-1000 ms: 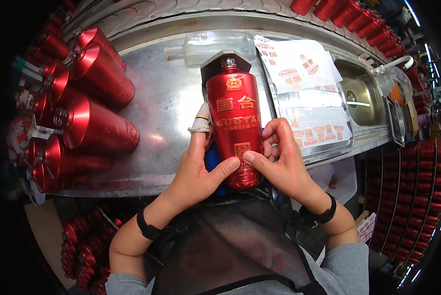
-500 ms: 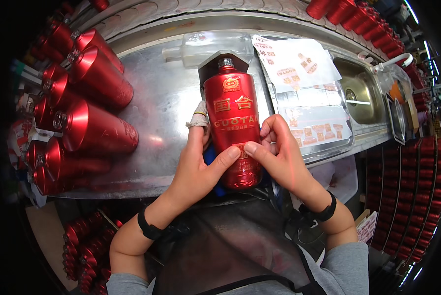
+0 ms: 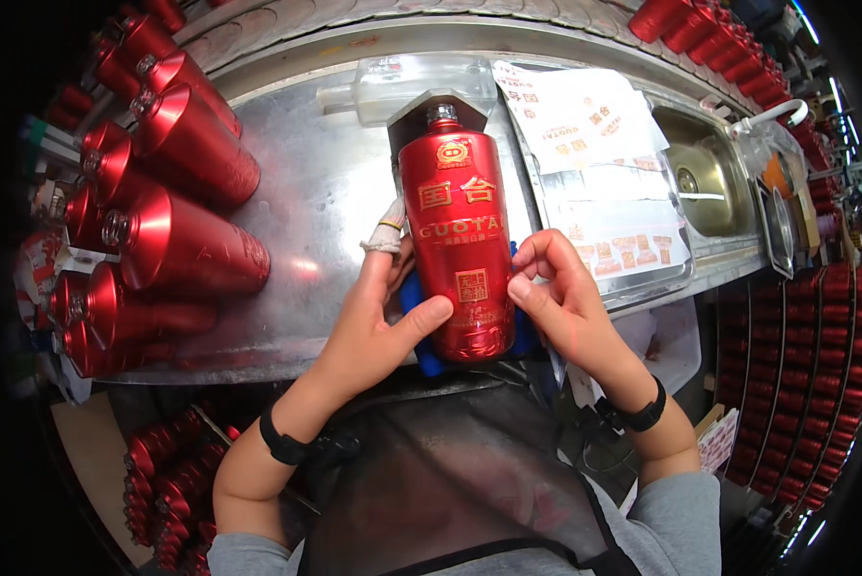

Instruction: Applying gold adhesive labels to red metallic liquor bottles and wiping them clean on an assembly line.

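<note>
A red glossy bottle (image 3: 458,226) with gold lettering and a small gold square label (image 3: 472,285) near its base lies tilted before me, neck away. It rests in a dark angular holder (image 3: 402,130), with blue cloth (image 3: 431,357) beneath its lower end. Along its left side, my left hand (image 3: 378,307) grips it, thumb on the lower edge and fingers partly hidden behind. A white finger cover (image 3: 385,233) sits on one finger of that hand. My right hand (image 3: 563,298) is closed at the bottle's lower right side, thumb and bent forefinger at its edge.
Several red bottles (image 3: 195,245) crowd the left of the metal table (image 3: 306,317). A clear bottle (image 3: 421,86) lies behind the holder. Right of it are sticker sheets (image 3: 604,125) on a tray (image 3: 642,288), then a sink (image 3: 714,178). Stacked red bottles (image 3: 796,384) stand lower right.
Both thumbs have slid outward off the gold square label to the bottle's sides, uncovering it. My right hand has shifted slightly right. The bottle stays in nearly the same place.
</note>
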